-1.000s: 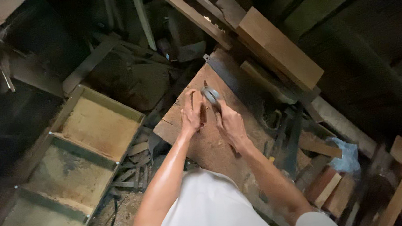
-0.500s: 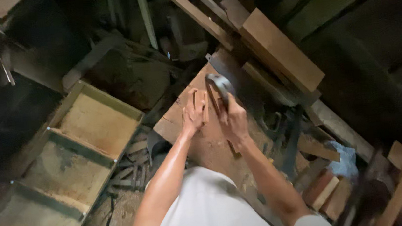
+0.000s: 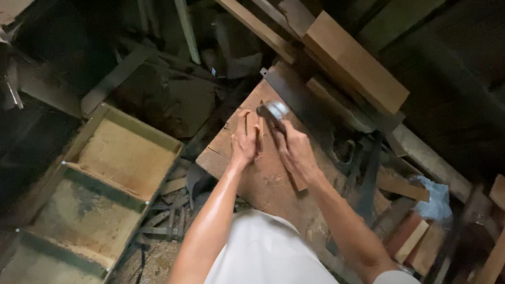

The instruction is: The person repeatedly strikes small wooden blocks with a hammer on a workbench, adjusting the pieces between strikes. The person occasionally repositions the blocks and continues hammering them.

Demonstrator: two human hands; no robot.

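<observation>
Hammer (image 3: 274,112), its metal head at about 12 o'clock from the right hand (image 3: 294,150), is gripped by that hand, fingers wrapped tight round the wooden handle, which runs out below the palm toward 5 o'clock. Left hand (image 3: 244,143) lies just beside it at 9 o'clock, fingers pressed together and steadying a small wooden piece (image 3: 253,123) upright on the worn board (image 3: 268,180). A sectioned wooden tray (image 3: 87,199) sits well apart at 8 o'clock; a thick timber block (image 3: 355,63) lies at 2 o'clock.
</observation>
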